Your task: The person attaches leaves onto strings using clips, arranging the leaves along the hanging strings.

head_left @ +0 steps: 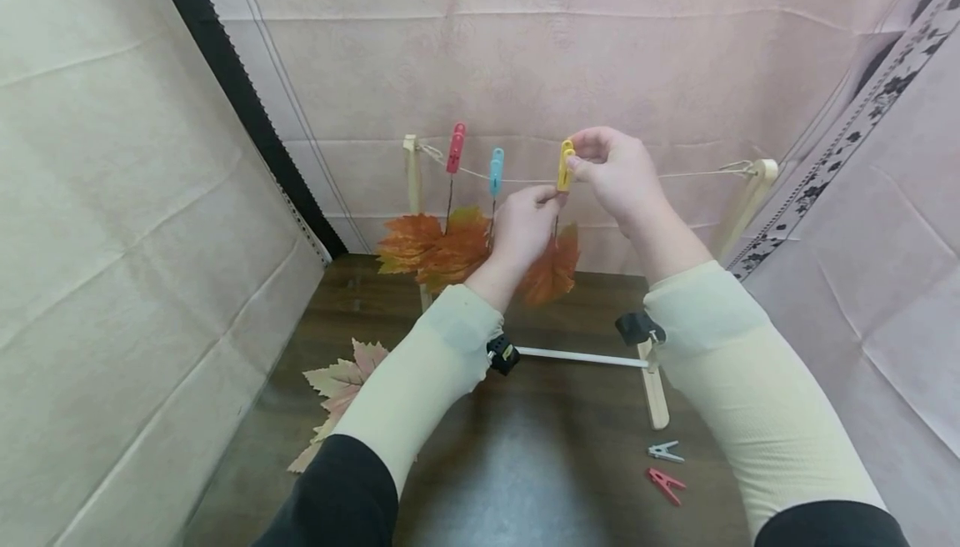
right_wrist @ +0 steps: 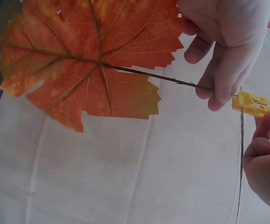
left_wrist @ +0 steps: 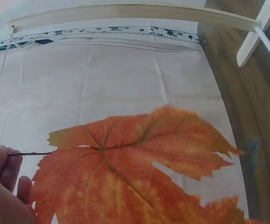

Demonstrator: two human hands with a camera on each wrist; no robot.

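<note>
My left hand point(head_left: 525, 226) pinches the dark stem point(right_wrist: 158, 75) of an orange artificial maple leaf point(left_wrist: 125, 172) between thumb and fingers. Just to its right, my right hand point(head_left: 618, 176) grips a yellow clothespin point(head_left: 565, 168) by its upper end. In the right wrist view the clothespin sits across the string point(right_wrist: 241, 158), with the stem's end at its tip; whether it bites on the stem cannot be told. A red clothespin point(head_left: 456, 148) and a blue clothespin point(head_left: 496, 172) stand on the string to the left, with orange leaves point(head_left: 408, 243) hanging below by their stems.
The string runs between two wooden posts point(head_left: 750, 197), joined low down by a white rod point(head_left: 581, 357). A pale leaf point(head_left: 345, 384) lies on the dark wooden table, partly behind the left forearm. At the right lie a grey clothespin point(head_left: 665, 451) and another red clothespin point(head_left: 666, 486).
</note>
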